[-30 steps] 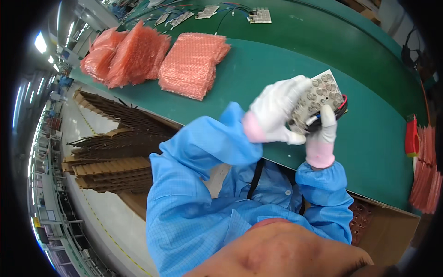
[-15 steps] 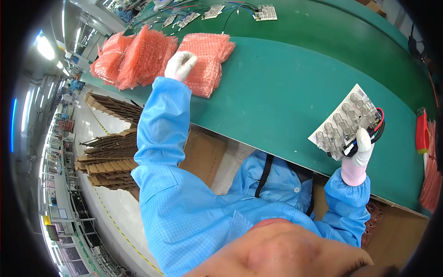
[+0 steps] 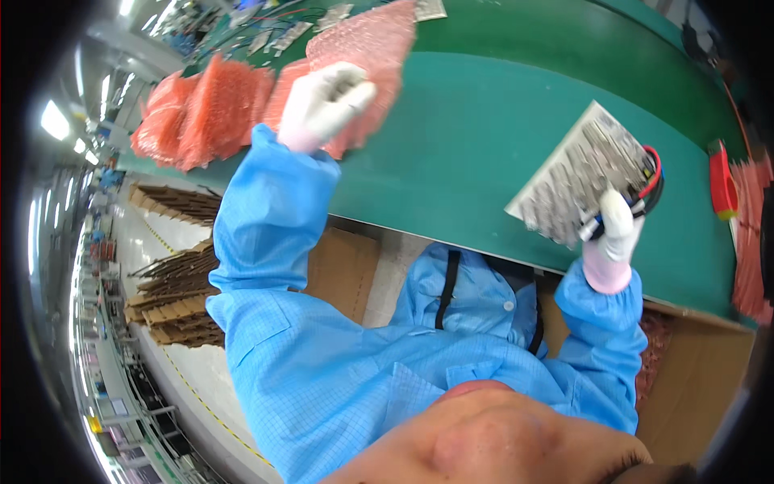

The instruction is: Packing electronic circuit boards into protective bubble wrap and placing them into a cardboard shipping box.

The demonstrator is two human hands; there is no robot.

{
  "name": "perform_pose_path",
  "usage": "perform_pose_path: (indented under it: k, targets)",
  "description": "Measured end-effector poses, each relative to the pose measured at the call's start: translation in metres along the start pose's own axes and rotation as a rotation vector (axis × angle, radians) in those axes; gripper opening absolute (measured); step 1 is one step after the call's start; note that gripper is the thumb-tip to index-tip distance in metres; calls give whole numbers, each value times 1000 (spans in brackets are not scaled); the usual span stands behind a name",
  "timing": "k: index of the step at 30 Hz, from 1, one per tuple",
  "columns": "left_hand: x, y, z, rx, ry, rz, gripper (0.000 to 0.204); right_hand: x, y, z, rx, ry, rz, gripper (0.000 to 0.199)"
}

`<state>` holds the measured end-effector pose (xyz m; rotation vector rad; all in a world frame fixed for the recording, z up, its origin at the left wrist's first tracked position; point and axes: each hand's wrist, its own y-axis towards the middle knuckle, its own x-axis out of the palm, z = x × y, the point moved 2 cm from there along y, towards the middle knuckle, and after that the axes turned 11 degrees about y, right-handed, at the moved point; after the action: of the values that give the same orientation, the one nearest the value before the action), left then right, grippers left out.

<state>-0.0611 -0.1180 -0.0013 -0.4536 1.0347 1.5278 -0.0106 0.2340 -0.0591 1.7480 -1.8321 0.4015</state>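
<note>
My left hand, in a white glove, is closed on a pink bubble-wrap bag. The bag is lifted at an angle above other pink bubble wrap on the green bench, and motion blurs it slightly. My right hand, gloved in white, grips the lower right edge of a flat white board. Rows of clear, coil-like parts cover that board. Red and black wires are bunched beside the right hand's fingers.
Pink bubble-wrap bundles lie at the bench's left end. Wired boards sit at the far side. A red tool and more pink wrap are at the right. Folded cardboard stands left; an open carton is below the bench.
My left hand has closed on a bubble-wrap bag and raised it off the pile. The board in my right hand has shifted slightly left and up in the picture, as the whole view has shifted.
</note>
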Motion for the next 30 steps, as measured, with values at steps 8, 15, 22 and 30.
perform_pose_path:
  k: [8, 15, 22, 30]
  targets:
    - [149, -18, 64, 34, -248, -616, 25, 2, 0, 6, -52, -268, -103, 35]
    - [110, 27, 11, -13, -345, -254, 21, -28, 1, 13, -94, -776, -117, 44]
    - [88, 22, 8, -184, -558, -261, 21, -46, 15, 17, 10, -575, -87, 35]
    - [103, 22, 63, 114, -397, -410, 23, -70, 4, -70, 35, -19, 84, 43]
